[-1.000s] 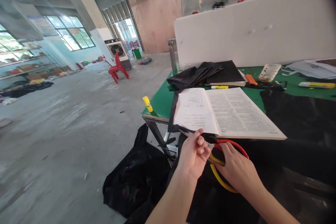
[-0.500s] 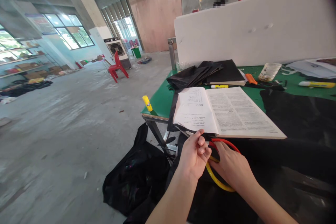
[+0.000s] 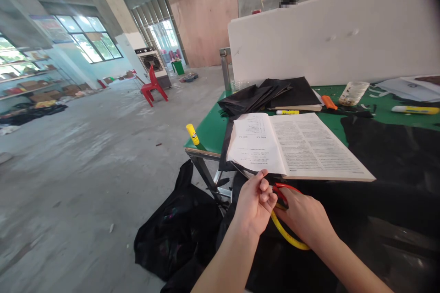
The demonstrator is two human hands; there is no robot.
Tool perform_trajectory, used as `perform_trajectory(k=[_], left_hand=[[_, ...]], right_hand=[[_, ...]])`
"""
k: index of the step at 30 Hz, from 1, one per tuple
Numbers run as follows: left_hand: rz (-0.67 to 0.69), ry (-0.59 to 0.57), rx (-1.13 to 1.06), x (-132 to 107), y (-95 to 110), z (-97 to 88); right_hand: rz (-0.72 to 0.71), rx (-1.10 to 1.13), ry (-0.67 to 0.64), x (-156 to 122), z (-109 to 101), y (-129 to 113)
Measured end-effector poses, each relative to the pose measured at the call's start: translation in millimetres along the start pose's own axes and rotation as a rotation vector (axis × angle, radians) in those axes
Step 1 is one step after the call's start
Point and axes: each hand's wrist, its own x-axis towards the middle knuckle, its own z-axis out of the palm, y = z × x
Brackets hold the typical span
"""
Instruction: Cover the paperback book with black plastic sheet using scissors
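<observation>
An open printed book (image 3: 309, 146) lies on a black sheet (image 3: 225, 151), whose edge shows past the left page and along its lower side. My left hand (image 3: 254, 203) is closed in a pinch at this lower edge, on the black sheet; the fingertips are partly hidden. Just right of it, my right hand (image 3: 305, 217) grips scissors with one red and one yellow handle (image 3: 283, 231). The blades point left beneath the book's near edge and are mostly hidden behind my left hand. A yellow glue stick (image 3: 192, 134) stands upright at the table's left corner.
Folded black sheets (image 3: 256, 98) lie behind the book on the green table (image 3: 209, 132). Farther right are an orange object (image 3: 329, 102), a plastic cup (image 3: 353, 94) and another glue stick (image 3: 415, 110). A white panel (image 3: 330, 36) borders the back. Black material (image 3: 178, 233) hangs below left.
The fingers of my right hand have bent further, and less of the red handle shows beyond them. My left hand and the book have stayed almost still.
</observation>
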Motion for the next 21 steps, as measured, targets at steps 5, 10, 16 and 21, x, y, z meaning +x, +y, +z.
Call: perform_trajectory(k=[5, 10, 16, 21], left_hand=[[-0.001, 0.005, 0.001, -0.6, 0.2, -0.1], [-0.001, 0.012, -0.002, -0.9, 1.1, 1.5], [-0.002, 0.01, -0.005, 0.1, 1.4, 0.7], [0.006, 0.005, 0.001, 2.0, 3.5, -0.8]], right_hand=[[0.022, -0.02, -0.029, -0.7, -1.3, 0.6], [0.043, 0.021, -0.071, 1.2, -1.0, 0.8], [0.034, 0.017, -0.127, 2.3, 4.6, 2.1], [0.014, 0.019, -0.158, 1.6, 10.6, 5.6]])
